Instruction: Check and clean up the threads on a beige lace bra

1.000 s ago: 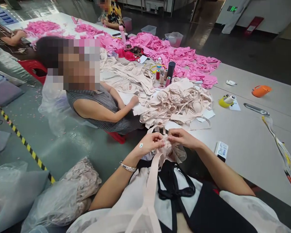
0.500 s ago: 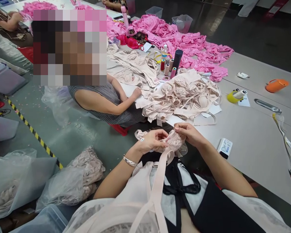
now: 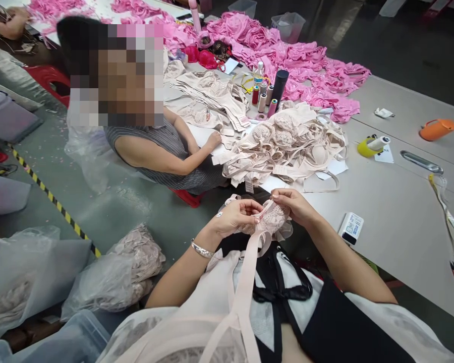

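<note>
Head view: left hand (image 3: pixel 236 218) and right hand (image 3: pixel 293 204) both pinch a beige lace bra (image 3: pixel 273 222) at its upper edge, fingertips close together, just off the near table (image 3: pixel 393 222) edge above the lap. A bra strap (image 3: pixel 245 282) hangs from it toward 6 o'clock. Beige bra pile (image 3: pixel 287 148) lies on the table at 12 o'clock, pink heap (image 3: pixel 306 65) beyond. Small box (image 3: pixel 351 228) sits at 3 o'clock of the right hand. Co-worker's hand (image 3: pixel 214 139) rests at 11 o'clock by the pile.
</note>
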A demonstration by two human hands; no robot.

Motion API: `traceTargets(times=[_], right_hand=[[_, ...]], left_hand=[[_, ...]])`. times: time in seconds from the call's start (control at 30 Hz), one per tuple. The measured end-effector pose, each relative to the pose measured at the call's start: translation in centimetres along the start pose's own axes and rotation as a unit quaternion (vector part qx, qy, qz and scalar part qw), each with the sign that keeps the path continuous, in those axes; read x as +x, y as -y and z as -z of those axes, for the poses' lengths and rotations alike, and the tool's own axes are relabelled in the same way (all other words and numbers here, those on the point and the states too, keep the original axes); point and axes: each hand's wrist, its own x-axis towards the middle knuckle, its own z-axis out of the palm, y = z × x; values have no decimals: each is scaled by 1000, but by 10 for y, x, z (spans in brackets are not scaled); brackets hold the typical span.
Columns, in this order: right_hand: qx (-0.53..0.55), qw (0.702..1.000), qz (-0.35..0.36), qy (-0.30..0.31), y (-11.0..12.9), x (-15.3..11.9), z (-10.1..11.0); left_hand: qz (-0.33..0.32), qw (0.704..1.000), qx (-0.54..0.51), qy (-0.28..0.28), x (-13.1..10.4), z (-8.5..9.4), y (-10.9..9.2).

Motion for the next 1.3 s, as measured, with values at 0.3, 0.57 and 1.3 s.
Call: traceTargets(times=[0.3, 0.57, 1.3], right_hand=[[-42, 998, 42, 29, -4, 1, 6], [-106, 993, 19, 53, -1, -7, 5], [-13, 988, 125, 94, -5, -11, -3]], left_hand=[[-10, 1000, 6, 3, -2, -2, -2], [-15, 999, -34, -26, -2, -14, -10], [-21, 997, -70, -7, -21, -34, -17]])
